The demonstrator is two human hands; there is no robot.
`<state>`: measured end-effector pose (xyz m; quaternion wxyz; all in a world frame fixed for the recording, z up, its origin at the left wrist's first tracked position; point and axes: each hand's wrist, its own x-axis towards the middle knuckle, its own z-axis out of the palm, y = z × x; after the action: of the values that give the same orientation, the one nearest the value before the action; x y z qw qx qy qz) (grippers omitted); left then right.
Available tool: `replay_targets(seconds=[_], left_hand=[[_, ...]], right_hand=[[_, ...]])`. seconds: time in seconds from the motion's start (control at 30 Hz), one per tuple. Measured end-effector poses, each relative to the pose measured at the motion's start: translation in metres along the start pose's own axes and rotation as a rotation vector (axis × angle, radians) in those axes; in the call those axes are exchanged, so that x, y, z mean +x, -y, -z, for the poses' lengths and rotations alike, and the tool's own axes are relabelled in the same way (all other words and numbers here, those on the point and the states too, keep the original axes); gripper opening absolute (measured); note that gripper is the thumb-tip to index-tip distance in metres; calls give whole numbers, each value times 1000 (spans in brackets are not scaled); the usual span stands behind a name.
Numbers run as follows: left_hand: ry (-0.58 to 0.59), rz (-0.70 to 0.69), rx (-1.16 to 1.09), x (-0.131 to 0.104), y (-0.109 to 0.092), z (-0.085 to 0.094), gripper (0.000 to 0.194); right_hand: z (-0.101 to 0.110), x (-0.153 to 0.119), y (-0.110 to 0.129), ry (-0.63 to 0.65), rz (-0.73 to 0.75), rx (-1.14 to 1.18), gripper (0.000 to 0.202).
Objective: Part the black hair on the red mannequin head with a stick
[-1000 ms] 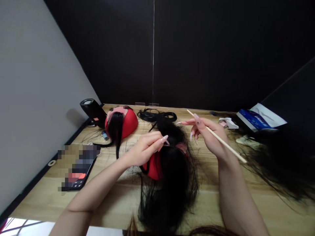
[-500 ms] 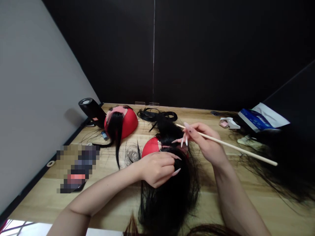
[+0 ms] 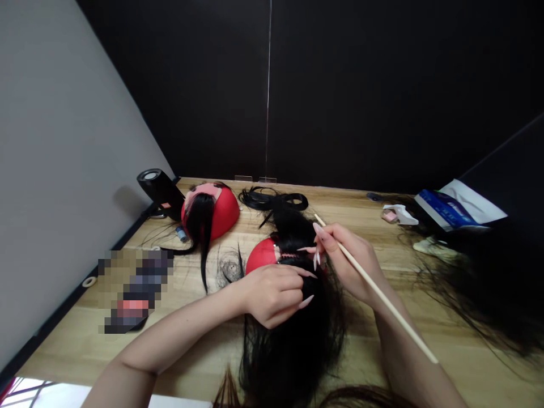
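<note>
A wig cap with a red dome (image 3: 260, 255) and long black hair (image 3: 293, 340) sits in front of me on the table. A narrow stitched parting (image 3: 291, 256) runs across it. My left hand (image 3: 274, 294) lies on the hair just below the parting, fingers curled in and closed on some strands; its fingertips are partly hidden. Over the right end of the parting, my right hand (image 3: 346, 255) pinches a thin pale wooden stick (image 3: 382, 300) between thumb and fingers. The stick slants down towards my right forearm. Long nails of that hand reach close to the hair.
A second red dome (image 3: 227, 212) with black hair stands back left, beside a black cylindrical speaker (image 3: 159, 192). A coiled hair bundle (image 3: 272, 199) lies behind the wig. To the right are a blue-and-white packet (image 3: 450, 209) and a loose mass of black hair (image 3: 493, 283).
The wooden stick has swung steeper, its lower end dropping down and left towards my forearm. My right hand has turned and lowered slightly. My left hand stays nearly in place.
</note>
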<state>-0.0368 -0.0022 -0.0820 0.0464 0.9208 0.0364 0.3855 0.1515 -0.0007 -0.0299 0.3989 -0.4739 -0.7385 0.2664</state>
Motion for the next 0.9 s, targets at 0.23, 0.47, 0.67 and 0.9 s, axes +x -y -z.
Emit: replay_targets(seconds=[0.23, 0.47, 0.67, 0.9], left_hand=[[-10, 7, 11, -1, -1, 0, 28], [-14, 18, -48, 1, -2, 1, 26], [-154, 154, -73, 0, 0, 13, 22], [-26, 118, 13, 1, 1, 9, 24]], right_hand=[[-9, 0, 3, 44, 92, -76, 34], [12, 6, -6, 14, -6, -285, 39], [36, 7, -17, -131, -81, -222, 44], [28, 3, -11, -163, -42, 112, 42]])
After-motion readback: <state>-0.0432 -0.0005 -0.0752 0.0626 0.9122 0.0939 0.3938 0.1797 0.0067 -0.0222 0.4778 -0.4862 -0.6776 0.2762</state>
